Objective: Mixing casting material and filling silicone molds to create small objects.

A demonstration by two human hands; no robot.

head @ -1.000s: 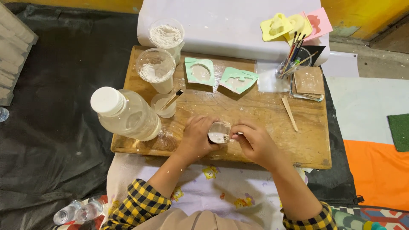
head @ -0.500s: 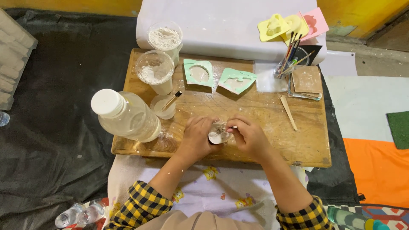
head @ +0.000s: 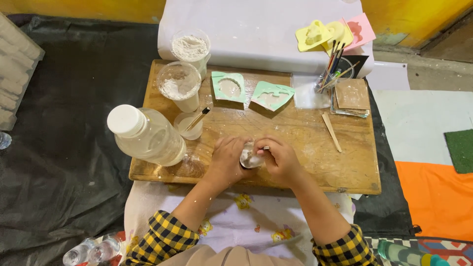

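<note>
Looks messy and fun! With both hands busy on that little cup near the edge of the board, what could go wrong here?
1. The left hand and right hand work the small cup of white mix near the wooden board's front edge; a slip could tip it onto the cloth below.
2. The big capped bottle lies beside the left forearm; a nudge might roll it.
3. The small stirring cup stands close by and could be knocked.

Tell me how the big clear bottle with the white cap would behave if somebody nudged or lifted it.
The big clear bottle looks nearly full of liquid, so it is probably heavy for its size. It seems to stand upright on the wooden board; tall and narrow, it might tip under a high push. Its smooth plastic may be slippery to dusty fingers.
</note>
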